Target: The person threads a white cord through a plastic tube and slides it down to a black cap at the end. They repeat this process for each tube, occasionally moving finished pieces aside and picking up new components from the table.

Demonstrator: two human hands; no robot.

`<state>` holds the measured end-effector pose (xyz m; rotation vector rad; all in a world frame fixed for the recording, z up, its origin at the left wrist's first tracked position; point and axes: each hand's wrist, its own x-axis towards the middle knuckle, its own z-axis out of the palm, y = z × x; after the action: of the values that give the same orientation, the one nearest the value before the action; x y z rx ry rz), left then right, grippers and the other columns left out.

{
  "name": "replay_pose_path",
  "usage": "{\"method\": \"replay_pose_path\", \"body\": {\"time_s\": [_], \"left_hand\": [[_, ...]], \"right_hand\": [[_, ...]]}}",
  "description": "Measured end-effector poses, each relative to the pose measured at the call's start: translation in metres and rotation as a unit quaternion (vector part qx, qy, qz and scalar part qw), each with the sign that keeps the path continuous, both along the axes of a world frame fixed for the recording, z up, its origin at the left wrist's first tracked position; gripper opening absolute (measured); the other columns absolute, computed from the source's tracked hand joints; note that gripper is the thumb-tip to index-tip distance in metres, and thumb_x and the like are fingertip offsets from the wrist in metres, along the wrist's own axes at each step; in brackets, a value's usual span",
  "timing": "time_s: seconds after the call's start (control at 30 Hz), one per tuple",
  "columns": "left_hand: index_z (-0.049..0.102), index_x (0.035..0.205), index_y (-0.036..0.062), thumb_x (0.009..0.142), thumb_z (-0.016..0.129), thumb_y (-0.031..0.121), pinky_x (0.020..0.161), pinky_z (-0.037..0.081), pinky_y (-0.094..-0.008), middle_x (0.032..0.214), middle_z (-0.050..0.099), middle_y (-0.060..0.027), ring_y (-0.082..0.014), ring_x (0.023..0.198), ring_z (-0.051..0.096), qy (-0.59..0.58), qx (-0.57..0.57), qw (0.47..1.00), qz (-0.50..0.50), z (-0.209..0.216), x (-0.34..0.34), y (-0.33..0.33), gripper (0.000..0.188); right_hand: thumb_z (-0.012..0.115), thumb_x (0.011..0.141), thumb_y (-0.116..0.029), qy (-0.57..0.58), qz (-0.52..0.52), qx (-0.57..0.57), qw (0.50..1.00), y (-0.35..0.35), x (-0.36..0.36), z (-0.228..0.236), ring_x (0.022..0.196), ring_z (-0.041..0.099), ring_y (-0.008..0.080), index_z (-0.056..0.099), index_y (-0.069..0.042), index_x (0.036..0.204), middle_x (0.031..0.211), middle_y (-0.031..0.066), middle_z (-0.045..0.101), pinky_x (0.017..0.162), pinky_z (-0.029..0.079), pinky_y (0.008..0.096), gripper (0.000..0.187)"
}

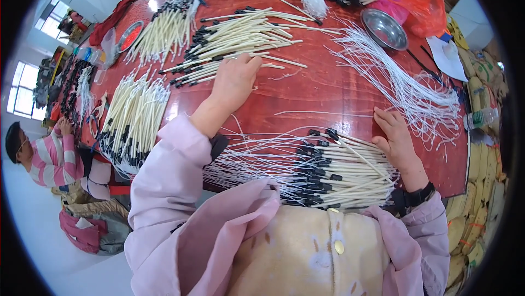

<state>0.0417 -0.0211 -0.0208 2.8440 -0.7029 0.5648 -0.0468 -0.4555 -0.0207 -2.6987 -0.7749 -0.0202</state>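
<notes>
My left hand (235, 83) lies over a loose pile of pale sticks with black ends (240, 33). Its fingers are bent down among the sticks, and the fingertips are hidden, so what they grip cannot be made out. My right hand (398, 142) rests low over the table with thumb and fingers apart. A single white cord (322, 113) stretches across the red surface up to its fingertips. Beneath that hand, close to my body, a bundle of pale sticks (355, 173) lies with black ends to the left, and long white cords (246, 165) trail from those ends.
More corded stick bundles (136, 110) lie at the left on the red table (322, 85). At the right are a loose hank of white cords (404, 83), a metal bowl (384, 28) and orange bags (424, 1). Another person (57, 154) works at the far left. Stacked sacks (481, 181) line the right.
</notes>
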Motion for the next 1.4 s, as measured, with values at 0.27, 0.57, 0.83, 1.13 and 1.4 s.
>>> {"method": "replay_pose_path", "body": {"time_s": [0.27,0.57,0.83,1.13,1.4], "left_hand": [[0.073,0.098,-0.0012,0.088,0.068,0.004,0.073,0.052,-0.041,0.088,0.067,-0.0167,-0.0362,0.081,0.066,0.181,-0.177,0.967,-0.003,-0.001,-0.068,0.0,0.012],[0.074,0.098,-0.0014,0.086,0.07,0.003,0.069,0.052,-0.0408,0.085,0.068,-0.017,-0.0359,0.077,0.066,0.194,-0.183,0.964,0.005,0.001,-0.092,-0.004,0.013],[0.076,0.096,0.0043,0.088,0.068,0.011,0.071,0.052,-0.0453,0.088,0.067,-0.0141,-0.0368,0.081,0.066,0.202,-0.183,0.962,0.012,-0.001,-0.088,-0.01,0.013],[0.075,0.097,-0.0003,0.085,0.072,0.006,0.07,0.052,-0.0425,0.086,0.068,-0.0165,-0.0372,0.079,0.067,0.181,-0.166,0.969,0.032,-0.002,-0.08,-0.017,0.014],[0.074,0.09,0.0064,0.087,0.069,0.014,0.073,0.054,-0.0466,0.089,0.066,-0.0128,-0.0357,0.085,0.067,0.157,-0.119,0.979,0.046,-0.008,-0.064,-0.028,0.01]], "right_hand": [[0.063,0.09,-0.052,-0.015,-0.002,-0.013,1.0,0.001,0.0,-0.002,0.12,0.051,0.0379,0.06,0.009,0.129,0.14,0.0193,0.057,0.106,0.041,0.0447,0.072],[0.065,0.089,-0.05,-0.016,-0.011,-0.037,0.999,0.008,-0.003,0.002,0.122,0.051,0.0386,0.06,0.01,0.129,0.139,0.0201,0.056,0.107,0.04,0.0452,0.072],[0.068,0.087,-0.047,-0.016,-0.021,-0.044,0.999,0.012,-0.004,0.001,0.125,0.05,0.0381,0.059,0.01,0.129,0.14,0.0193,0.054,0.109,0.039,0.0443,0.072],[0.07,0.086,-0.045,0.01,-0.025,-0.046,0.999,0.012,-0.002,0.006,0.126,0.051,0.0365,0.06,0.009,0.13,0.139,0.0185,0.054,0.109,0.039,0.0434,0.071],[0.071,0.085,-0.045,0.009,-0.022,-0.045,0.999,0.009,-0.001,0.007,0.126,0.051,0.0364,0.061,0.008,0.128,0.139,0.0186,0.056,0.108,0.039,0.0435,0.069]]}}
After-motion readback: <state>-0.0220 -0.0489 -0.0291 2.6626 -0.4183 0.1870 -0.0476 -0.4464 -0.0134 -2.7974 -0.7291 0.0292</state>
